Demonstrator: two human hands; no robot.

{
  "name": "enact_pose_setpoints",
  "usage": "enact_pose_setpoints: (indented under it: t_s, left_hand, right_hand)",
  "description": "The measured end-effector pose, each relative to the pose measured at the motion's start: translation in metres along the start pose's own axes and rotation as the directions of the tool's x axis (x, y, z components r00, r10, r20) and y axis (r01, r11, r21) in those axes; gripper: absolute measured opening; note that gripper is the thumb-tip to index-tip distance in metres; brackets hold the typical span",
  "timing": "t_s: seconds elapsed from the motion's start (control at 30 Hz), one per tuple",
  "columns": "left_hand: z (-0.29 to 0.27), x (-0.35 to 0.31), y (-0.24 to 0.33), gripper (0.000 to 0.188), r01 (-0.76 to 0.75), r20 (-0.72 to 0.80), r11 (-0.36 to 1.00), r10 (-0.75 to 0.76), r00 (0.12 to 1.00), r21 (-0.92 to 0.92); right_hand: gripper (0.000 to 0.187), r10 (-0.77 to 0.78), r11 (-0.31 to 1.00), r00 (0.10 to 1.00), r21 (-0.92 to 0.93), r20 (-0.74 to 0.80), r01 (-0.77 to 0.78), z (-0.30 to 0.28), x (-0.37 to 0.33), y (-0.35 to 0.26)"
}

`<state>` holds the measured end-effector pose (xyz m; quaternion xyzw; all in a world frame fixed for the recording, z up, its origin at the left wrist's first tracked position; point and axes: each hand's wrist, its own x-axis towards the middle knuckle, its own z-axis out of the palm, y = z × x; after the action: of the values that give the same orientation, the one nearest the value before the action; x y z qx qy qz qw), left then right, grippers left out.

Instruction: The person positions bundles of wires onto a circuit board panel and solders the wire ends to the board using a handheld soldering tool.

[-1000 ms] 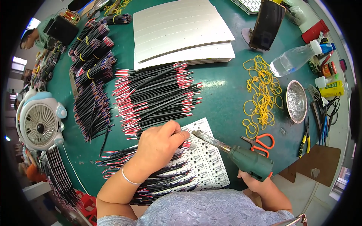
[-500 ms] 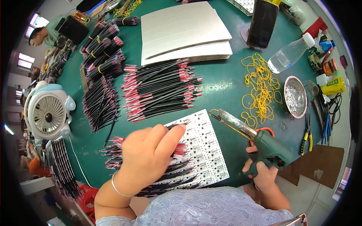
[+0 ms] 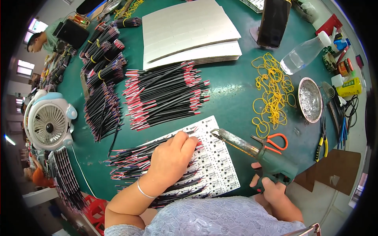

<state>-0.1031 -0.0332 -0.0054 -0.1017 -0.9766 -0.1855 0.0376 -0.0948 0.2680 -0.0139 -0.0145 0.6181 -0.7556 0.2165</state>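
Observation:
A white circuit board sheet [image 3: 215, 157] lies at a tilt on the green table before me, with rows of small dark parts. Black wires with red and white ends [image 3: 130, 161] lie across its left side. Over them my left hand [image 3: 170, 159] is closed in a pinch on a wire, whose red end pokes out by the fingertips; the rest is mostly hidden under the hand. My right hand [image 3: 272, 189] grips the handle of a dark green soldering gun [image 3: 277, 163]. Its metal barrel slants up-left, with the tip above the board's upper right edge.
Beyond the board lie a wide pile of wires [image 3: 165, 94] and stacked white cardboard sheets [image 3: 189, 31]. Rightward are yellow rubber bands [image 3: 271, 94], orange-handled cutters [image 3: 275, 142], a metal bowl [image 3: 310, 100], a bottle [image 3: 305, 53], pliers [image 3: 322, 141] and a phone [image 3: 273, 23]. A fan [image 3: 49, 122] stands left.
My left hand has moved a little right and its fingertips lower over the board. The soldering gun has shifted left, its tip nearer the board, uncovering the orange-handled cutters.

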Motion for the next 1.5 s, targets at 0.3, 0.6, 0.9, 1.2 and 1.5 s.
enact_pose_setpoints:
  t_s: [0.3,0.6,0.9,1.2,1.5]
  left_hand:
    - [0.004,0.000,0.000,0.032,-0.065,-0.089,0.994,0.073,0.993,0.089]
    - [0.007,-0.002,-0.001,0.030,-0.043,-0.078,0.999,0.043,0.996,0.006]
    - [0.004,-0.002,0.001,0.017,-0.073,-0.092,0.997,0.075,0.993,0.022]
    - [0.004,-0.004,-0.001,0.027,-0.061,-0.052,0.998,0.063,0.997,0.025]
    - [0.004,-0.002,-0.002,0.025,-0.070,-0.055,0.997,0.071,0.996,0.013]
  right_hand:
    - [0.058,-0.060,0.965,0.989,-0.245,0.132,0.091,-0.005,0.006,0.000]
    - [0.057,-0.066,0.966,0.994,-0.243,0.085,0.085,-0.001,0.005,-0.002]
    - [0.047,-0.038,0.931,0.985,-0.352,0.171,0.097,-0.006,0.004,-0.001]
    - [0.032,-0.063,0.802,0.971,-0.568,0.230,0.186,-0.003,0.008,-0.002]
    - [0.030,0.008,0.806,0.997,-0.591,0.075,0.038,0.002,0.005,-0.001]
